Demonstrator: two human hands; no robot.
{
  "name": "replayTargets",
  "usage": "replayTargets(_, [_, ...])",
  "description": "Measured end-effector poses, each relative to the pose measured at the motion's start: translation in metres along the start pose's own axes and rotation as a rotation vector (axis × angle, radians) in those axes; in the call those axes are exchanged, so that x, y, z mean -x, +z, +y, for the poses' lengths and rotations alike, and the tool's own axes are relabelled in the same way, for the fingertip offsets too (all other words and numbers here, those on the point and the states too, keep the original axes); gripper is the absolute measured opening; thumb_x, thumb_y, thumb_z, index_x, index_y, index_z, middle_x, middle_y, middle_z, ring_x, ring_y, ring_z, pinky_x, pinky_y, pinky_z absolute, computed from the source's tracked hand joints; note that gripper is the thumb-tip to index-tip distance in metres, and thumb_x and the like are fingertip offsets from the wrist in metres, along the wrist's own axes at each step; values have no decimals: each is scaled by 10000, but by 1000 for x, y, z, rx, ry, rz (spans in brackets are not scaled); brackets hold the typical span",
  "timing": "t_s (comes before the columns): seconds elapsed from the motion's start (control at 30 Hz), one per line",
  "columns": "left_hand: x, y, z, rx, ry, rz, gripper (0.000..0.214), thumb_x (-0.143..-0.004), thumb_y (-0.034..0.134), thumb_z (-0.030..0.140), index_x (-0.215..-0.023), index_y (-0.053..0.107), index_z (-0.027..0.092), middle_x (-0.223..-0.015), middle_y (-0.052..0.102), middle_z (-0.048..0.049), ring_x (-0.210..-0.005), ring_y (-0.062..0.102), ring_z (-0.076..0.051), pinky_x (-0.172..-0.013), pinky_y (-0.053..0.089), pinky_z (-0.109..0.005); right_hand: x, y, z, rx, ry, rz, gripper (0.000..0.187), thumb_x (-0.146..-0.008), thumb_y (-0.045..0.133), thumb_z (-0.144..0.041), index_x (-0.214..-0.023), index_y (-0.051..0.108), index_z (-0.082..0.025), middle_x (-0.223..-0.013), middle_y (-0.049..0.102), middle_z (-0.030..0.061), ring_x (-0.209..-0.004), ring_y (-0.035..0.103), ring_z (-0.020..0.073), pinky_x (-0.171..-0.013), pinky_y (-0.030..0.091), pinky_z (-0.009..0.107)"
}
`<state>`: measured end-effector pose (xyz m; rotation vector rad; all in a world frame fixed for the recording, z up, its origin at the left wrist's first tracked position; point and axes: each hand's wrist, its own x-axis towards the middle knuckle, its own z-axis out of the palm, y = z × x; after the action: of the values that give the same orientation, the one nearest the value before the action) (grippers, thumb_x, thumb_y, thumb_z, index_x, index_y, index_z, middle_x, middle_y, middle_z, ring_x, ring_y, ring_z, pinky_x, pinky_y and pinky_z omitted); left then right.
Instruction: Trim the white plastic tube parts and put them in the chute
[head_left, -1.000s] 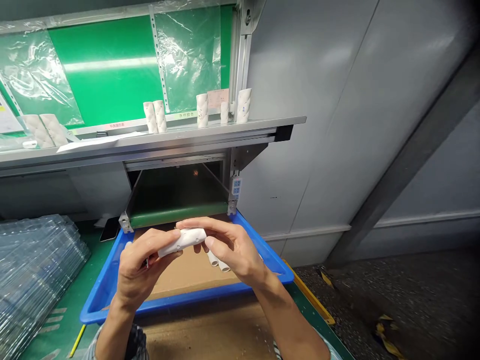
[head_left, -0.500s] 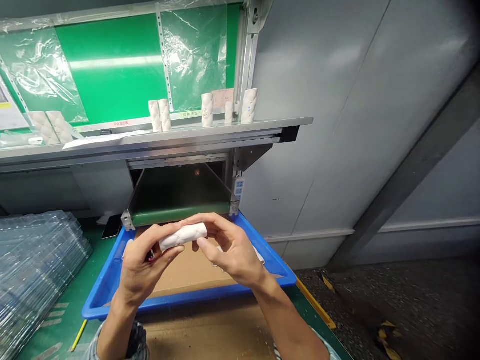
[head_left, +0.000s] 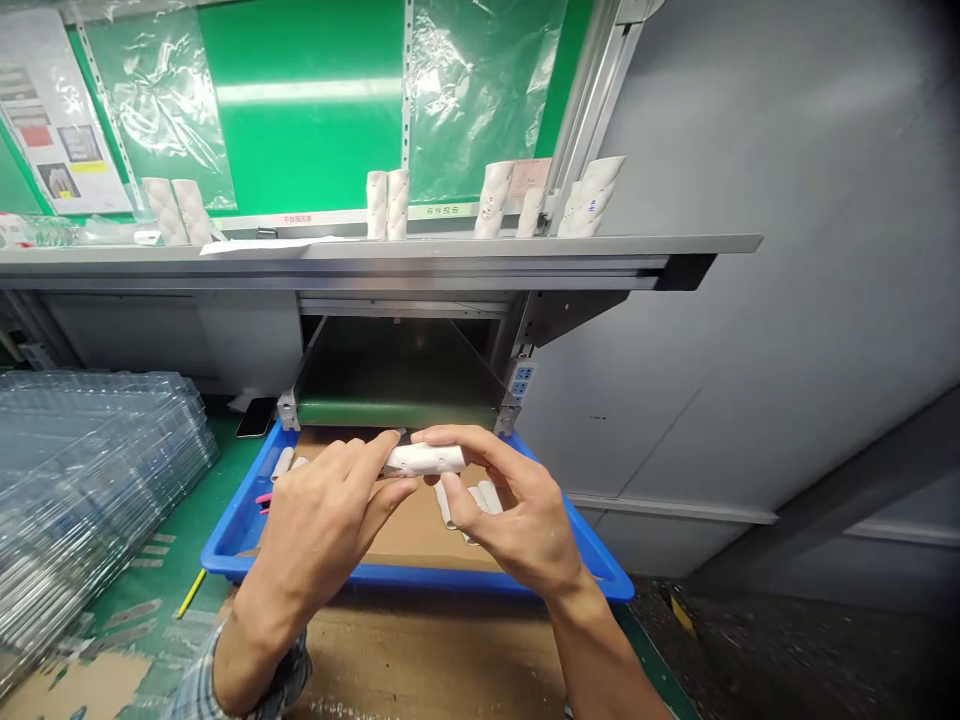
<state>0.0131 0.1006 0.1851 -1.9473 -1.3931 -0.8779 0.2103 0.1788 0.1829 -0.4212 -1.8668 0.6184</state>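
Note:
Between my two hands a white cylindrical piece with a dimpled, twisted surface (head_left: 426,459) lies almost level above the blue tray (head_left: 352,574). My left hand (head_left: 322,510) is closed round its left end, fingers over the top and thumb below. At the right end my right hand (head_left: 514,500) grips it between thumb and fingers. Under my right hand, several similar white pieces (head_left: 489,497) lie on the cardboard in the tray. Left of my left hand, more white pieces (head_left: 283,464) and a pink object (head_left: 262,502) are partly hidden.
A green conveyor belt (head_left: 397,412) ends behind the tray. Stacked clear plastic trays (head_left: 97,470) stand at left, near a phone (head_left: 256,417) and a yellow stick (head_left: 190,593). Above runs a metal shelf (head_left: 450,262) bearing upright white pieces (head_left: 388,204). A grey wall (head_left: 720,330) rises at right.
The view has swung left, so the scene sits farther right. My left hand has turned more back-up over the white piece, which is now closer to level. Both hands keep hold of it.

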Motion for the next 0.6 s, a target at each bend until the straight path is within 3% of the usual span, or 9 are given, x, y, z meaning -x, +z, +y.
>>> replayTargets(0.3, [2,4,-3,-10,-38,-37,419,-1182,374,505,-1308,638,206,-875,734,-17,-771,681,-202,-614,353,-344,0,0,-2,61,-24,1,288,-942,649,-149,-1186,747,-267,-1116,809,29,-834,729,189,-808,633,330])
replayTargets(0.6, [2,3,1,-53,-30,-20,439,-1170,415,494,-1315,676,171,-841,700,-16,-755,647,-210,-624,346,-364,2,-1,-1,24,-2,1,286,-942,659,-137,-1186,745,-259,-1114,819,41,-931,785,219,-910,650,369])
